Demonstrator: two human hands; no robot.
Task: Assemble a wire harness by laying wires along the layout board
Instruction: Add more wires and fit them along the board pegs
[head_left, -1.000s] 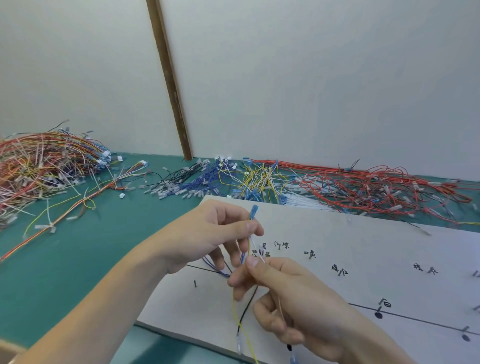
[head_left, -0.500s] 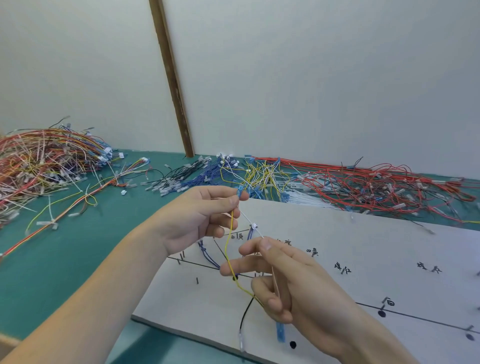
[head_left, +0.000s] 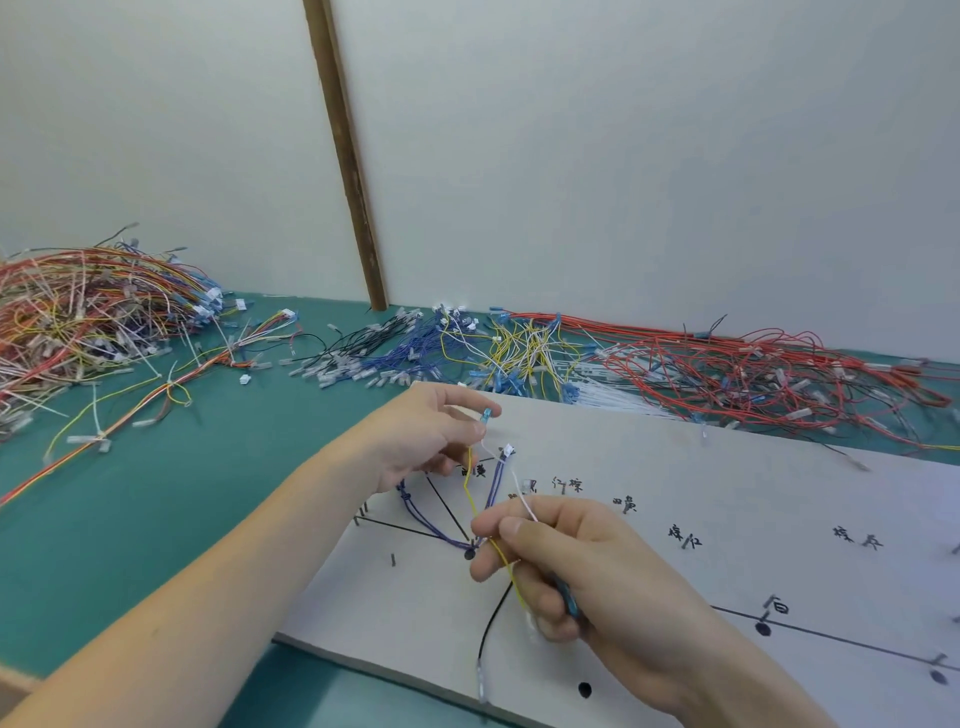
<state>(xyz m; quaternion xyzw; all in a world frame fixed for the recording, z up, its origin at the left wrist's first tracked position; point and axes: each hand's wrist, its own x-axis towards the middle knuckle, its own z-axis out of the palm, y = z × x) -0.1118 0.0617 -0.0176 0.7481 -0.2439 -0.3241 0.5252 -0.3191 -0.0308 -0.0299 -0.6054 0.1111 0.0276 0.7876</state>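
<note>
The white layout board (head_left: 727, 509) lies on the table, marked with black lines, dots, handwritten labels and small pegs. My left hand (head_left: 421, 441) is raised over its upper left corner and pinches a blue-tipped terminal (head_left: 485, 415) of a yellow wire (head_left: 470, 483). My right hand (head_left: 582, 566) grips the lower part of that yellow wire together with a white wire (head_left: 522, 499), a black wire (head_left: 491, 623) and a blue terminal (head_left: 569, 603). Purple wires (head_left: 493, 493) with a white connector run across the board to a black dot (head_left: 469, 554).
Loose wire heaps line the back of the green table (head_left: 156, 519): a mixed tangle (head_left: 88, 312) at left, black and blue wires (head_left: 384, 353), yellow wires (head_left: 519, 348), red wires (head_left: 753, 374) at right. A wooden strip (head_left: 345, 156) runs up the wall.
My left hand has lifted away from my right hand, drawing the yellow wire out between them. The purple wires on the board are now uncovered.
</note>
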